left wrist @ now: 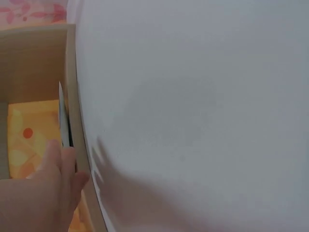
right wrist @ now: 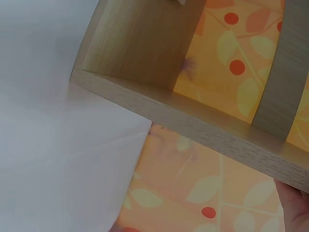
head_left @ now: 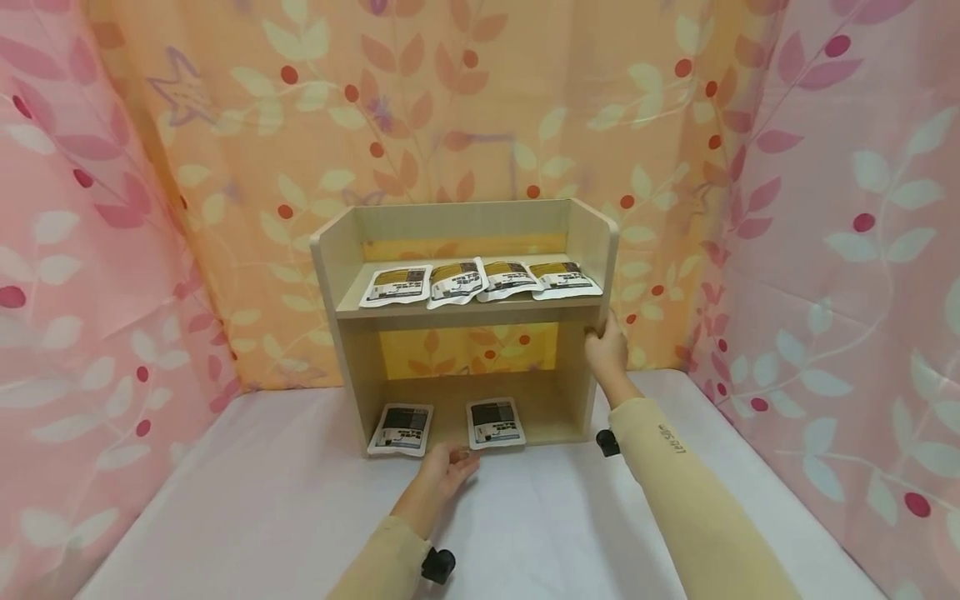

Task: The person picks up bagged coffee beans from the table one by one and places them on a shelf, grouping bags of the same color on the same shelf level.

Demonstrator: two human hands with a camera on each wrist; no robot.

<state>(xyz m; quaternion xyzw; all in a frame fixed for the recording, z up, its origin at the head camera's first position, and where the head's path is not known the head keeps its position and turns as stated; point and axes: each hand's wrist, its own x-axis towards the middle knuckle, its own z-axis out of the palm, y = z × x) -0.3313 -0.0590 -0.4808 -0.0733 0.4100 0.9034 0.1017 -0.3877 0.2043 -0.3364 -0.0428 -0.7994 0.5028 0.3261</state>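
Note:
A light wooden two-tier shelf (head_left: 468, 315) stands on the white-covered table. My right hand (head_left: 609, 348) grips its right side panel (right wrist: 193, 123); in the right wrist view only part of that hand (right wrist: 293, 205) shows, below the panel. My left hand (head_left: 442, 473) is at the lower board's front edge, between two flat white pouches. The right pouch (head_left: 495, 422) is nearer to it; the left pouch (head_left: 401, 429) lies by the left panel. In the left wrist view my left hand (left wrist: 46, 193) has its fingers extended beside a pouch's thin edge (left wrist: 63, 118); whether they touch cannot be told.
Several white pouches (head_left: 457, 282) with yellow and black labels lie side by side, partly overlapping, on the upper board. A patterned orange cloth (head_left: 487, 100) hangs behind the shelf, and pink cloths (head_left: 847, 250) hang at both sides. White cloth covers the table (head_left: 525, 517).

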